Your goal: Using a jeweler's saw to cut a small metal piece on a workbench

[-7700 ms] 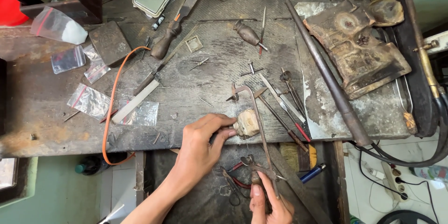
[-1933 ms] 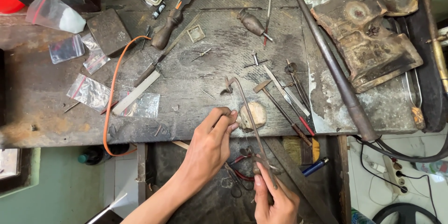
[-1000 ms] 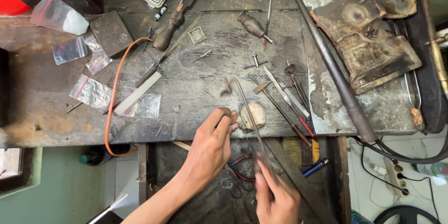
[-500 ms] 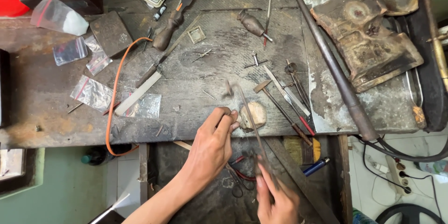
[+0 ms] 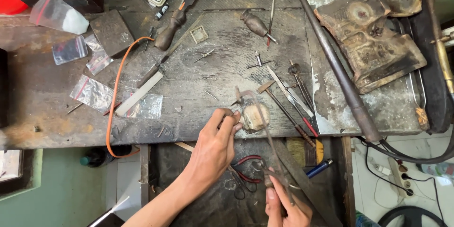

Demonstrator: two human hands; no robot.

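My left hand (image 5: 215, 149) pinches something tiny against the wooden peg (image 5: 255, 117). My right hand (image 5: 285, 205) grips a thin saw (image 5: 265, 130).

Lighting is even, diffuse daylight; shadows are soft and short. Mild glare shows on the plastic bags (image 5: 92, 92) and the metal sheet (image 5: 378, 109). The saw frame (image 5: 267, 132) is motion-blurred. The bench (image 5: 198, 90) is in sharp focus. Slight wide-angle bending appears at the edges.

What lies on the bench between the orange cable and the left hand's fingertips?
In the head view, between the orange cable and the left hand lie a flat pale metal bar and a clear plastic bag on the workbench.
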